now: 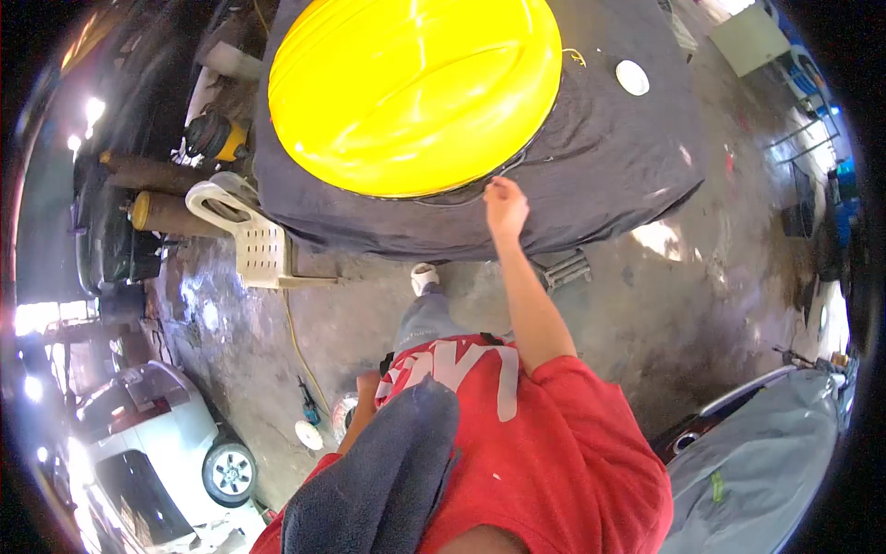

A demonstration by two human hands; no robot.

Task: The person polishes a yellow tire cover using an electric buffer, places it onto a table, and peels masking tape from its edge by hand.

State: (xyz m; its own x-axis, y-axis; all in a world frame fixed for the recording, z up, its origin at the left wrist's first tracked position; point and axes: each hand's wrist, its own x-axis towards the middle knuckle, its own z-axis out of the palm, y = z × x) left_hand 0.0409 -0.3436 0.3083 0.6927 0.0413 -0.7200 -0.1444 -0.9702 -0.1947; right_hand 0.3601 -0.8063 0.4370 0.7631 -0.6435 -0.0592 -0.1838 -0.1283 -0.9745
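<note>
A glossy yellow panel (415, 92) with a rounded outline lies on a table covered with dark cloth (628, 185). Just off the panel's lower right edge is my right hand (506, 208), fingers closed together beside a thin dark strand; what they hold, if anything, is too small to tell. My left hand (367, 381) is low by my hip, partly covered by my body and a dark towel (369, 471), so its fingers do not show clearly.
Left of the table stands a beige plastic chair (258, 242). A white round lid (632, 78) lies on the cloth. A cable (303, 346) and a blue tool (308, 406) are on the floor. A white vehicle (148, 443) is lower left, a covered one (757, 462) lower right.
</note>
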